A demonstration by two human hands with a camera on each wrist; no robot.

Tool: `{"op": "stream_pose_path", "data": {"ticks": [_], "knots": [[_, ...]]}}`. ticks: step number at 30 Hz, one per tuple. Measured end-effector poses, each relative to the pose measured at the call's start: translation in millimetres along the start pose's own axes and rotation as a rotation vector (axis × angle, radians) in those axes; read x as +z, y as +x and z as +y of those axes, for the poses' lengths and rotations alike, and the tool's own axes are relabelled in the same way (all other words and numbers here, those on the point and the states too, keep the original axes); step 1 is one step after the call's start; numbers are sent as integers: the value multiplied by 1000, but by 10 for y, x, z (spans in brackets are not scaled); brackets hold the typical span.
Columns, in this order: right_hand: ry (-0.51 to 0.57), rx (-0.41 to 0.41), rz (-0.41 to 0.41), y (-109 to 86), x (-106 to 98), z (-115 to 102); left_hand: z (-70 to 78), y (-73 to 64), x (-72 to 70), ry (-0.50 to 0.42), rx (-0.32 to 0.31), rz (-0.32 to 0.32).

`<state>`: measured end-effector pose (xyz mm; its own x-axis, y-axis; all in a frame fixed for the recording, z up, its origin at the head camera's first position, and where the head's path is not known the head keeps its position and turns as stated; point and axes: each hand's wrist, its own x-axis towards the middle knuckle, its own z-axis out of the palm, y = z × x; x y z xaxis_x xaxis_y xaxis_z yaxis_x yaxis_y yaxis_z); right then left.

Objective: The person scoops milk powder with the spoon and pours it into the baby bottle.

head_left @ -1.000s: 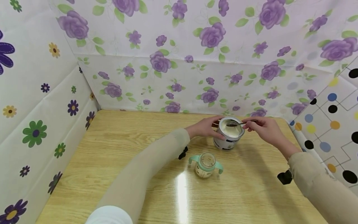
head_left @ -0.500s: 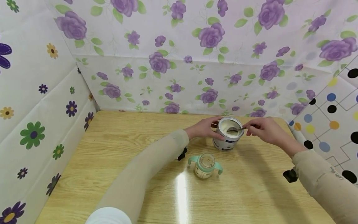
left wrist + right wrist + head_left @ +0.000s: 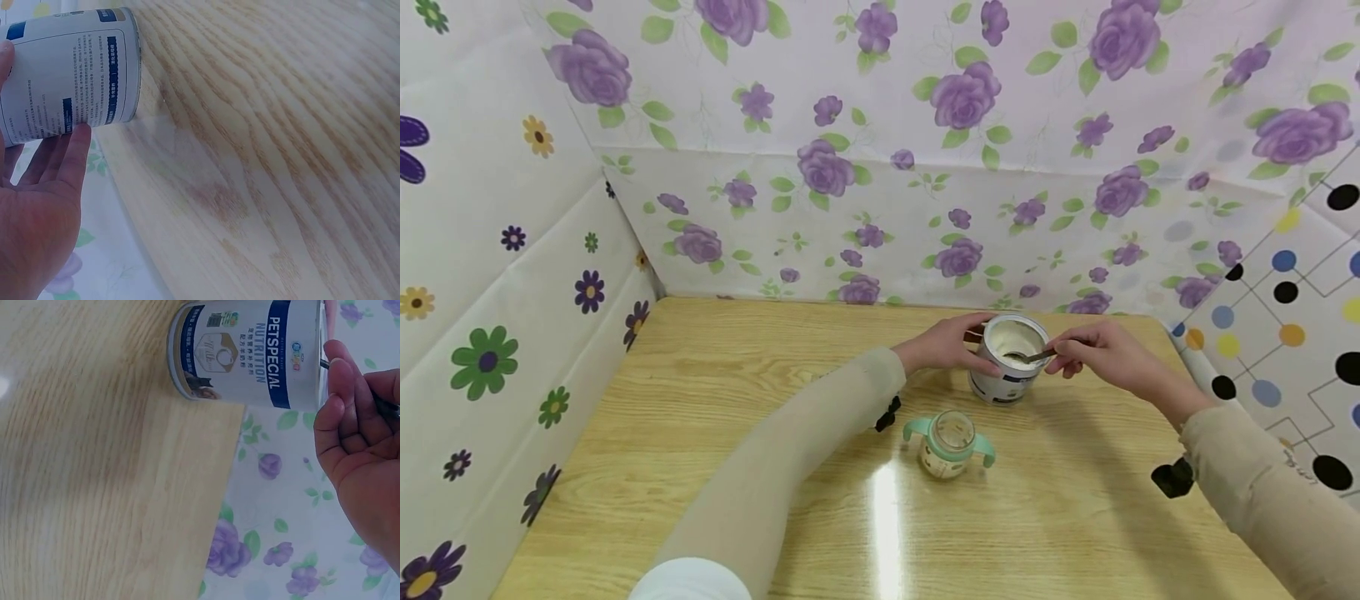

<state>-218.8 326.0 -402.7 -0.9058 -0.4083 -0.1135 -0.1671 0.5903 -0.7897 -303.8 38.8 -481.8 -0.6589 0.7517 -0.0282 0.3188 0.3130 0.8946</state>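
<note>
A white and blue milk powder tin [image 3: 1006, 385] stands upright and open on the table, pale powder inside it. My left hand [image 3: 944, 343] grips its left side, thumb in front and fingers behind; the left wrist view shows fingertips on the printed wall of the tin [image 3: 75, 75]. My right hand [image 3: 1103, 353] pinches the handle of a metal spoon [image 3: 1039, 356], whose bowl dips into the tin at the powder. Seen from the right wrist, the curled fingers are right at the tin's rim. A baby bottle [image 3: 947, 463] with mint-green handles, lidless, stands nearer than the tin.
The wooden table [image 3: 737, 367] meets a flowered wall covering [image 3: 865, 225] just behind the tin. Patterned sheets also close off the left and right sides. A black wrist device [image 3: 1172, 478] sits under the right sleeve.
The spoon's bowl has shifted toward the near side of the tin's opening. My right hand went slightly right and down, then a little back left. My left hand keeps its hold.
</note>
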Motion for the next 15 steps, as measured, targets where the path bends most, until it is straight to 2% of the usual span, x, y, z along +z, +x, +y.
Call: {"op": "stream_pose_path", "data": {"ticks": [11, 15], "knots": [[301, 60, 9, 29, 105, 176, -23, 12, 15, -12, 6, 9], [490, 51, 23, 39, 134, 251, -29, 12, 14, -7, 9, 11]]}}
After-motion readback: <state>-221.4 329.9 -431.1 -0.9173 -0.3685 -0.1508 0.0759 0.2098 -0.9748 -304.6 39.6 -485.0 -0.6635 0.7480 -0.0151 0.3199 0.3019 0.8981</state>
